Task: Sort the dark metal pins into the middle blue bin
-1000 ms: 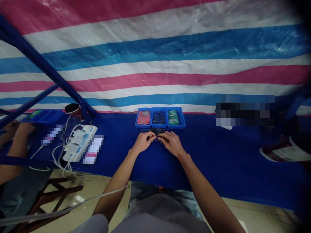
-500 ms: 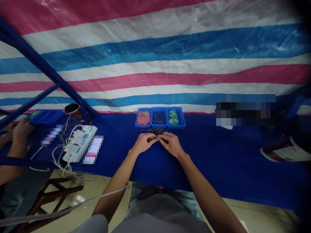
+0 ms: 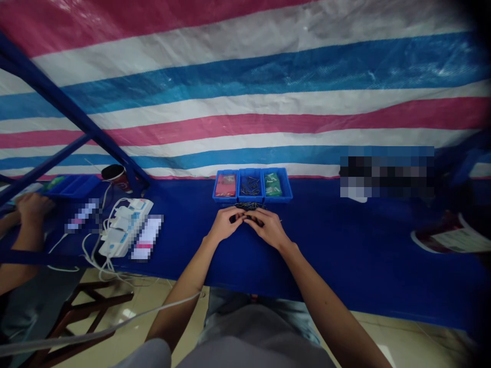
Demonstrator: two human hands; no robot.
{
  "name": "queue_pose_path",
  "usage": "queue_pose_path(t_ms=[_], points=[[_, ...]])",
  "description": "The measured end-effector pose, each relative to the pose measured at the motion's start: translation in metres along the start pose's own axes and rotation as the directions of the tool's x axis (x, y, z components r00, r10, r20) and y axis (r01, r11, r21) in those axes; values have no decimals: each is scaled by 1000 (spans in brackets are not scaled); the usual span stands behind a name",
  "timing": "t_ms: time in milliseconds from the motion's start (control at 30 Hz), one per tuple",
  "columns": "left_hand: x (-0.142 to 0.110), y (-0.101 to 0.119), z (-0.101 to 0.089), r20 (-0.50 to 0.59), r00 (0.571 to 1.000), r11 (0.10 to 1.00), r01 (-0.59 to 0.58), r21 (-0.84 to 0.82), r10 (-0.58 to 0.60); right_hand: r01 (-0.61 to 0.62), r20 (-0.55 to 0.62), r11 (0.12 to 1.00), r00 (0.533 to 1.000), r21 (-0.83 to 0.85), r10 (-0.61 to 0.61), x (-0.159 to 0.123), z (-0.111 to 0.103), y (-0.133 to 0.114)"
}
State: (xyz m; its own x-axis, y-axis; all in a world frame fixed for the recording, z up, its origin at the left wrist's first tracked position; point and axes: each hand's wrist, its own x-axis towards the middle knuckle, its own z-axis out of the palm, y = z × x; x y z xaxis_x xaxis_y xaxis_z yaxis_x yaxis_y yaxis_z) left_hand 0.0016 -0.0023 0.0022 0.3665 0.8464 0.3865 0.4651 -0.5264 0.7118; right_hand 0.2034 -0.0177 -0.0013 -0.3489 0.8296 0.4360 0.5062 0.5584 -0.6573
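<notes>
My left hand (image 3: 225,223) and my right hand (image 3: 267,226) meet over the table, thumbs and fingers bent into pinches with the fingertips close together. Whatever they hold is too small and covered to make out. Just beyond the fingertips lies a pile of thin dark metal pieces (image 3: 250,205), partly hidden by my hands. Behind it, three blue bins stand side by side. The left bin (image 3: 215,192) has a red lining with small pale pieces, the middle bin (image 3: 251,198) holds dark thin pieces, and the right bin (image 3: 288,192) has white pieces on green.
On the blue table (image 3: 345,266), a white power strip (image 3: 125,230) with tangled cables and a blurred-out phone lie to the left. A cup (image 3: 115,176) stands behind them. Another person's hand (image 3: 32,207) is at far left by blue bins. A large dark red container (image 3: 445,237) lies right.
My hands stay together in front of the bins, with only a small shift of the fingers. The other person's hand at far left has moved slightly.
</notes>
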Motion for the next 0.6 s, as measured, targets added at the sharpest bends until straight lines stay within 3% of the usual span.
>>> queue_pose_path(t_ms=[233, 600], points=[[-1, 3, -1, -39, 999, 1000, 13, -9, -14, -23, -32, 999, 999, -44, 21, 0, 2, 7], [0, 7, -1, 25, 999, 1000, -22, -14, 23, 18, 1, 997, 1000, -75, -18, 0, 0, 9]])
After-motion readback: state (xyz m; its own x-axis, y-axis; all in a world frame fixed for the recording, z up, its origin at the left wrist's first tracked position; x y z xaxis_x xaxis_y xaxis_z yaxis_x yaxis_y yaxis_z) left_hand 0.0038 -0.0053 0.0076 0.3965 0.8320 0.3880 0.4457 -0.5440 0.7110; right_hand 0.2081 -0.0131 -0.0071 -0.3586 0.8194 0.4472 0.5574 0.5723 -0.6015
